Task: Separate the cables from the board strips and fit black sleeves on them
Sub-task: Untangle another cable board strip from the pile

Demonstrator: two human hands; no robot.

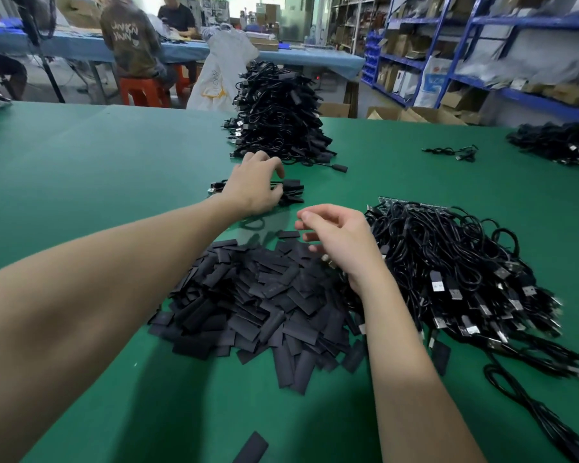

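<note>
Cables (455, 262): black, thin, limp, heaped tangled at my right on the green table (81, 162), metal plugs outward. I judge them light and snag-prone; best gripped by the stiff plug end. Sleeves (261, 295): flat, matte black, featherlight, piled centre. Left hand (253, 187): fingers curled down onto a small sleeved bundle (290, 190). Right hand (338, 238): fingers loosely apart, holding nothing I can see.

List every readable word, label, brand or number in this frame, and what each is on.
"UNKN" over a second, unclear line: back of the brown shirt on the seated person.
Yellow marks on the white plastic bag: unreadable.
Labels on shelf boxes: too blurred.
Nothing legible on the black sleeves or cables.
</note>
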